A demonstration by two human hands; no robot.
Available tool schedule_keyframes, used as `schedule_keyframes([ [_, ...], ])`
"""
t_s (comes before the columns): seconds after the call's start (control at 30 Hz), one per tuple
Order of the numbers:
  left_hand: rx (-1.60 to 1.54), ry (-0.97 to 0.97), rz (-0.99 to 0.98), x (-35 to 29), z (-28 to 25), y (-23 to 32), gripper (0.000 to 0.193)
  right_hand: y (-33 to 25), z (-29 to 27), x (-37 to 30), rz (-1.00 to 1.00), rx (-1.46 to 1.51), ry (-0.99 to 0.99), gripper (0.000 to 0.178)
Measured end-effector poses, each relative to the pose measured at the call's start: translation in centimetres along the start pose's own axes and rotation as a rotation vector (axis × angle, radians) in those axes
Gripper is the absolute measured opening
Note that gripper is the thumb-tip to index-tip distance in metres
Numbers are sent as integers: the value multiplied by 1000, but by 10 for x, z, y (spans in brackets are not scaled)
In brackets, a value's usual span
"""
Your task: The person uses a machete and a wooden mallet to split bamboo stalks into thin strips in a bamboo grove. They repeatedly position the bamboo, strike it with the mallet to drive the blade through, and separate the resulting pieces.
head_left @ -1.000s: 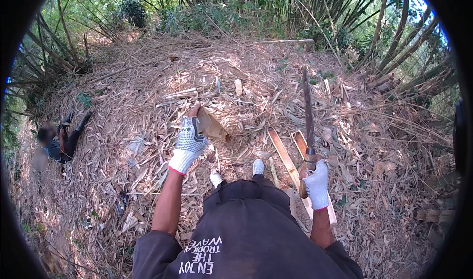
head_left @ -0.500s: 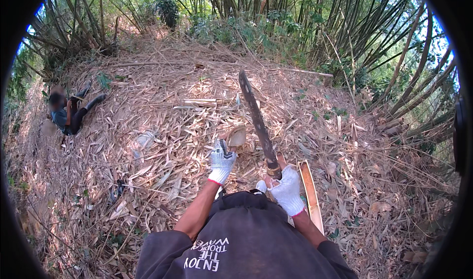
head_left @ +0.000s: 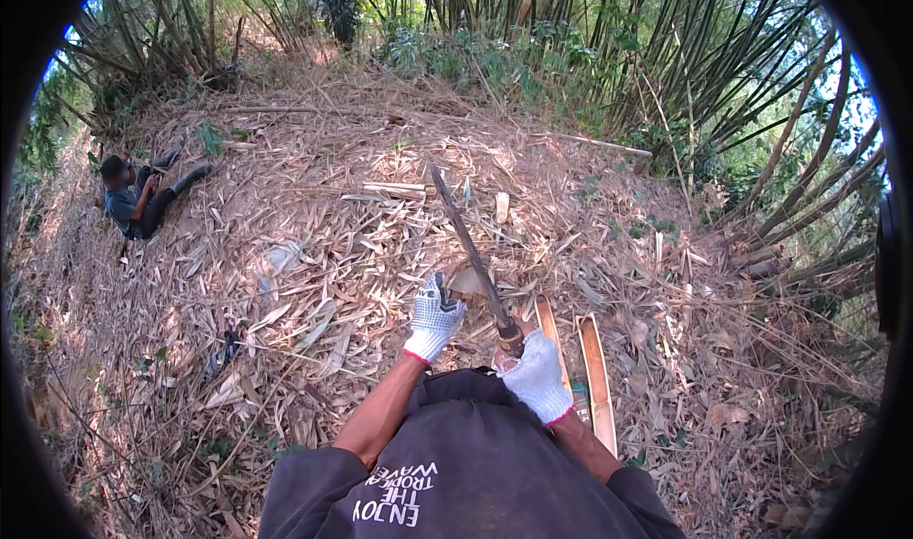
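My right hand [head_left: 534,377], in a white knit glove, is closed round the handle of a machete [head_left: 473,246]. Its long dark blade points up and leftward, away from me. Just left of it, my left hand [head_left: 437,317], in a white glove with dark dots, is closed at the edge of a tan piece of bamboo [head_left: 466,280]. The blade crosses in front of this piece and hides part of it. Whether blade and piece touch, I cannot tell. Two split bamboo lengths, one longer [head_left: 596,377] and one partly hidden [head_left: 548,322], lie beside my right hand.
Dry bamboo leaves cover the ground. A pale bamboo piece [head_left: 502,207] and several split strips [head_left: 395,190] lie ahead. At far left another person [head_left: 138,198] sits on the slope. Bamboo clumps [head_left: 609,54] stand behind. A dark item [head_left: 224,351] lies at left.
The machete has swung left and lower, its blade now across the tan piece. My right hand moved left, uncovering a second split bamboo length. The pale piece ahead now shows.
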State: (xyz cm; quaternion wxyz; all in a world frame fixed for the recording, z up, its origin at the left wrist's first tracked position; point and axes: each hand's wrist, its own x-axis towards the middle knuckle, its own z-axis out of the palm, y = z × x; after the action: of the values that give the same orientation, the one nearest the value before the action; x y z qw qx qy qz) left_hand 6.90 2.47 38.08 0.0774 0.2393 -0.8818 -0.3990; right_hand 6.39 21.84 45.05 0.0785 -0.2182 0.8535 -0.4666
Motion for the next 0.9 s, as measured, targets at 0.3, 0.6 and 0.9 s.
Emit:
schedule_keyframes([
  [0.3, 29, 180, 195, -7, 10, -13, 44, 1, 3, -7, 12, -23, -15, 31],
  [0.6, -85, 95, 127, -17, 2, 3, 43, 0, 3, -9, 52, -12, -65, 33],
  [0.9, -38, 129, 132, -16, 9, -10, 37, -8, 2, -7, 100, 19, -75, 34],
])
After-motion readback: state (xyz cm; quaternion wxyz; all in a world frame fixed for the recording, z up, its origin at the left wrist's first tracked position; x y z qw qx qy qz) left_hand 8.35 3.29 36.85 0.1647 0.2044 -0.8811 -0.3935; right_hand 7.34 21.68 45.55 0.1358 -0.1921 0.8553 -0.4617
